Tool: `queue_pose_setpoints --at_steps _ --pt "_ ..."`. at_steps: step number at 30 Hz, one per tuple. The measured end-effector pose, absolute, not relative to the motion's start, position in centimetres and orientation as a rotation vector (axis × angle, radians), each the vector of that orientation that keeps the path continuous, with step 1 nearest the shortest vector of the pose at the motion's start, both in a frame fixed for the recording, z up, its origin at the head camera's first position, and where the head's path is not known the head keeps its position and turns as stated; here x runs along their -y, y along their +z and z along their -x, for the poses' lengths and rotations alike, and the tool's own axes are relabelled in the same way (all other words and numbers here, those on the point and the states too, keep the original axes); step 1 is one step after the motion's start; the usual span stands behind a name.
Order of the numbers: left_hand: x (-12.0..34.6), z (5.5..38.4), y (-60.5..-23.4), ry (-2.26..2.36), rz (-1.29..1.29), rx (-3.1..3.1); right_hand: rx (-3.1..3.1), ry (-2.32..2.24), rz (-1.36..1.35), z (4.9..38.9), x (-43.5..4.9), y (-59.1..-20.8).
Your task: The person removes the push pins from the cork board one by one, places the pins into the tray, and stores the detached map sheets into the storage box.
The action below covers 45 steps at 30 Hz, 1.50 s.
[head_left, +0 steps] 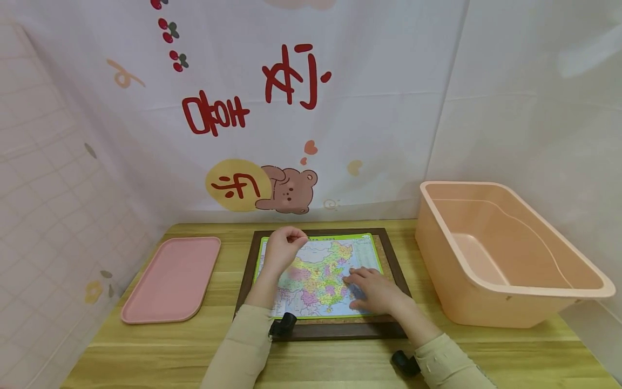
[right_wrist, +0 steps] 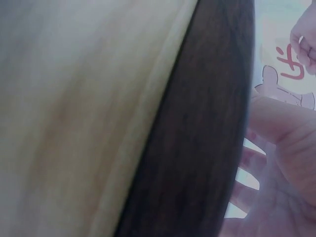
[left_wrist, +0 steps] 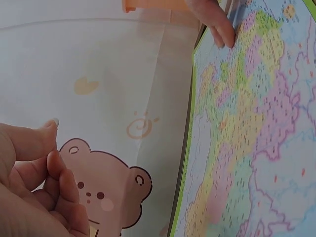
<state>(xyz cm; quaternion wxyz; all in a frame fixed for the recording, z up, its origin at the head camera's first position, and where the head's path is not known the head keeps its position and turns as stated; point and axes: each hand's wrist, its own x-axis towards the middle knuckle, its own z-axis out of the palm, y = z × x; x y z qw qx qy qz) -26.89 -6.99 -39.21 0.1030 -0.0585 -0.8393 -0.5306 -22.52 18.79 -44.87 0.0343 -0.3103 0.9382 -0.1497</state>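
Note:
A colourful map with a green border lies on a cork board with a dark wooden frame. My left hand is raised over the map's upper left part, thumb and fingertips brought together. In the left wrist view the fingers of that left hand are curled, and nothing shows between them. My right hand rests on the map's right side with its fingers spread. The right wrist view shows the spread right hand beyond the dark frame edge.
A pink tray lies left of the board on the wooden table. A deep peach-coloured basin stands to the right. Behind hangs a white cloth printed with a bear and red characters. Black wrist devices sit at both sleeves.

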Motion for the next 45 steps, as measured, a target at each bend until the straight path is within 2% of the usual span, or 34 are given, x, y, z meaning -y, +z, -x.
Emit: queue_pose_setpoints --at_steps 24,45 --pt "11.6 26.8 -40.1 -1.525 -0.081 2.509 -2.873 -0.48 0.941 22.3 -18.6 -44.3" --pt "15.4 27.2 -40.1 -1.54 -0.136 2.456 -2.871 -0.494 0.94 22.2 -18.7 -44.5"
